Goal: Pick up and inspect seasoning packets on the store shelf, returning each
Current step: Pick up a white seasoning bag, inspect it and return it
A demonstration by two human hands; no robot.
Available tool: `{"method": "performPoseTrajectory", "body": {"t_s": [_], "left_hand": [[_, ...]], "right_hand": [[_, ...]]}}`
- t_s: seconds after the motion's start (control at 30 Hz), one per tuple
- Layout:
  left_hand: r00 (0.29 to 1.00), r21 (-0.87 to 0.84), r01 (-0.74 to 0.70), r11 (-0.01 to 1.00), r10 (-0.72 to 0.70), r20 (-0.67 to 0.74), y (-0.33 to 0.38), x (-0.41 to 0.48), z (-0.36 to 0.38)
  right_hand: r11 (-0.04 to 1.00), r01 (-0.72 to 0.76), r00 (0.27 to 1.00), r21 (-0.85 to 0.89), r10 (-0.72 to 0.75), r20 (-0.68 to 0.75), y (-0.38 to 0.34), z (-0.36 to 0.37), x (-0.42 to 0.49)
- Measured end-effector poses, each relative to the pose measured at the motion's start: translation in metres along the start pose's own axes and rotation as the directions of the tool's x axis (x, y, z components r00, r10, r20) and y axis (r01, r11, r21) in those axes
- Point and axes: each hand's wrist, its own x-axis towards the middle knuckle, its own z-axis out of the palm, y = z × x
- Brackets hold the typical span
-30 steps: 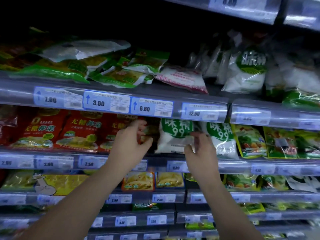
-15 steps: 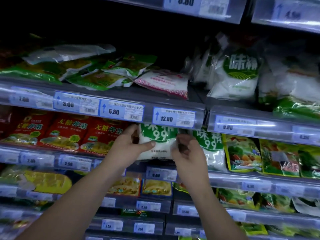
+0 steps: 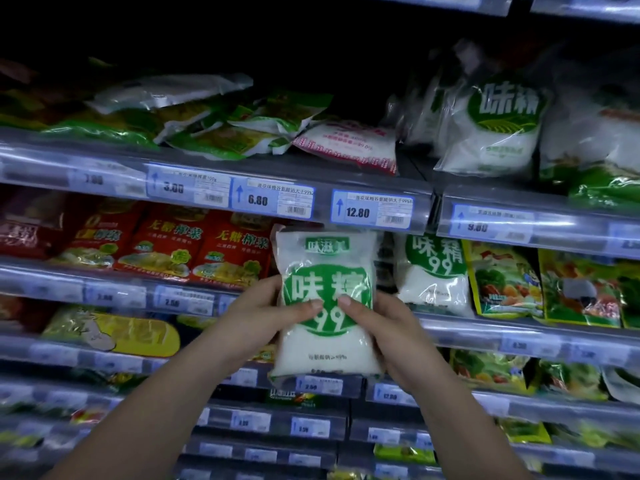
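Packet (image 3: 325, 303) now off-shelf, between hands (image 3: 332, 327)

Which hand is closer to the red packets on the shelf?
Left. The left hand holds the white bag just below and right of the red packets; the right hand is on the bag's far side.

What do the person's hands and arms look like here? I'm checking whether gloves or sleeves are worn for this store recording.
Both are bare. The left hand and right hand wear no gloves, and no rings, watch or bracelet show. Both forearms are uncovered as far as the picture's lower edge, with no sleeve in view. The fingernails look short and unpainted.
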Motion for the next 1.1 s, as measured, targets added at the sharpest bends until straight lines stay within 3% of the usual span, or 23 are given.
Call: {"method": "performPoseTrajectory", "body": {"t_s": [0.1, 0.2, 0.3, 0.43, 0.5, 0.67, 0.83, 0.97, 1.1], "left_hand": [[0.990, 0.027, 0.014, 1.000, -0.017, 0.137, -0.005, -0.009, -0.012], [0.989, -0.089, 0.054, 0.995, -0.041, 0.142, -0.015, -0.015, -0.021], [0.983, -0.067, 0.082, 0.994, -0.069, 0.171, -0.019, -0.018, -0.029], [0.989, -0.028, 0.063, 0.998, -0.058, 0.138, -0.017, -0.026, -0.038], [0.998, -0.030, 0.036, 0.999, -0.034, 0.058, -0.017, -0.029, -0.039], [0.963, -0.027, -0.260, 0.965, 0.257, -0.084, -0.018, -0.025, -0.043], [0.969, -0.099, -0.247, 0.964, 0.243, -0.050, -0.019, -0.019, -0.052], [0.988, -0.177, -0.151, 0.973, 0.144, -0.055, -0.012, -0.010, -0.055], [0.917, 0.104, -0.339, 0.935, 0.353, -0.184, -0.005, -0.004, -0.051]], "right_hand": [[0.990, -0.051, 0.999, 0.131, 0.050, 0.011, 0.007, 0.002, -0.009], [0.973, -0.044, 0.999, 0.229, 0.046, 0.001, 0.016, 0.004, -0.016], [0.979, -0.002, 1.000, 0.204, 0.008, -0.025, 0.019, 0.012, -0.022], [0.984, 0.030, 0.994, 0.178, -0.011, -0.110, 0.017, 0.026, -0.026], [0.985, 0.048, 0.989, 0.165, -0.024, -0.148, 0.016, 0.033, -0.027], [0.994, 0.076, 0.980, 0.074, -0.061, -0.188, 0.018, 0.050, -0.033], [0.973, 0.083, 0.961, 0.216, -0.021, -0.274, 0.022, 0.058, -0.033], [0.928, 0.056, 0.955, 0.369, 0.059, -0.292, 0.019, 0.059, -0.032], [0.948, 0.039, 0.955, 0.315, 0.058, -0.292, 0.017, 0.060, -0.033]]}}
